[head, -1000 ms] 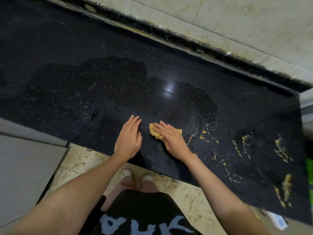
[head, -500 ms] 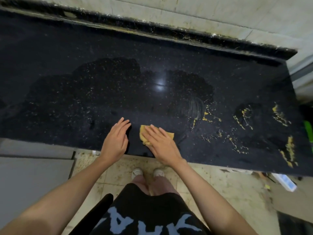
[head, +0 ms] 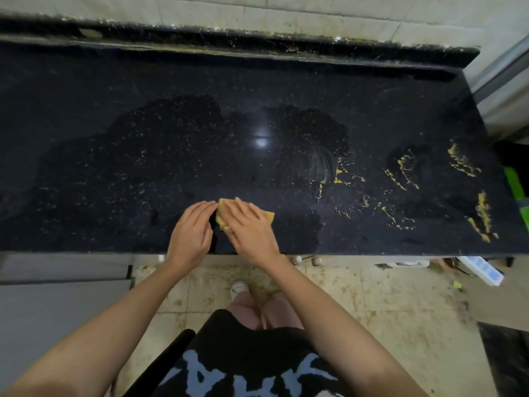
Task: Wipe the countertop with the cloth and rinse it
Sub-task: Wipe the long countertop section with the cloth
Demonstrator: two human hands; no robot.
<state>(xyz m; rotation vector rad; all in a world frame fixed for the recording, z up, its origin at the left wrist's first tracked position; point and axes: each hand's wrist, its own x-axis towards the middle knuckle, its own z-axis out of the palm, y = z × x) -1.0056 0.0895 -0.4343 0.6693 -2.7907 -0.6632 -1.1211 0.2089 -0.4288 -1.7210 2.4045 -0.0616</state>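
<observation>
A small yellow cloth (head: 268,216) lies flat on the black speckled countertop (head: 143,167), close to its front edge. My right hand (head: 252,227) presses down on the cloth with straight fingers and covers most of it. My left hand (head: 190,233) rests beside it on the left, fingers slightly bent, the fingertips at the cloth's left edge. Yellow smears (head: 400,179) streak the right part of the countertop, and fine yellow specks are scattered over the middle and left.
A raised black ledge (head: 257,38) and a tiled wall run along the back. A green object (head: 515,184) sits at the right edge. Below the front edge is a stained tiled floor (head: 372,296), a white-and-blue item (head: 483,270) and a grey cabinet front (head: 57,310).
The cloth under my right hand has slid a little toward the front edge and left. My left hand has come closer, its fingertips now at the cloth. The view has tilted down.
</observation>
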